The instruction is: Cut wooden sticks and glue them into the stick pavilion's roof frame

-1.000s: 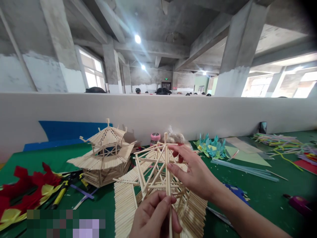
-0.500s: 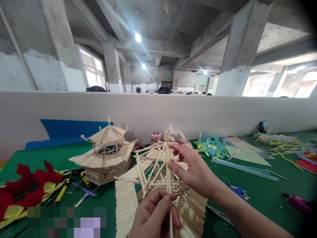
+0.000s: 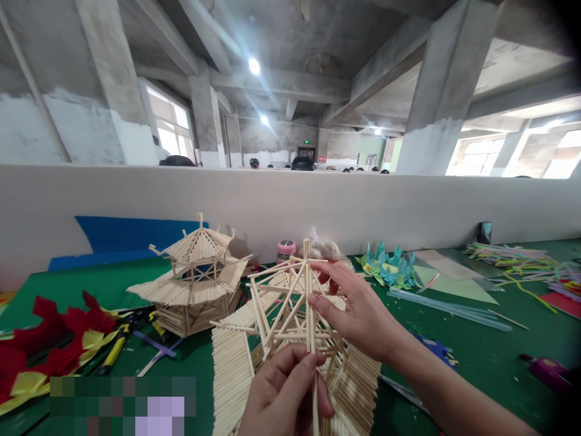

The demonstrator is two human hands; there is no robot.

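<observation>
In front of me stands a pagoda model [image 3: 229, 363] built of thin wooden sticks, with an open roof frame rising to a short post. My left hand [image 3: 284, 387] pinches the lower part of a wooden stick [image 3: 310, 321] that slopes down from the peak toward me. Higher up, my right hand [image 3: 358, 306] has its thumb against that stick and its index finger near the peak; the other fingers curl behind and are partly hidden. A second stick pagoda [image 3: 195, 284] with covered roofs stands to the left.
Red and yellow paper flowers [image 3: 59, 339] and a yellow-handled cutter [image 3: 113, 350] lie left. At right are blue-green paper pieces [image 3: 388, 265], translucent glue sticks [image 3: 449, 309], scissors [image 3: 406, 390] and a purple glue gun [image 3: 547, 369]. A white partition [image 3: 363, 206] borders the green table.
Both hands keep nearly the same hold on the stick and frame. The view has shifted very slightly.
</observation>
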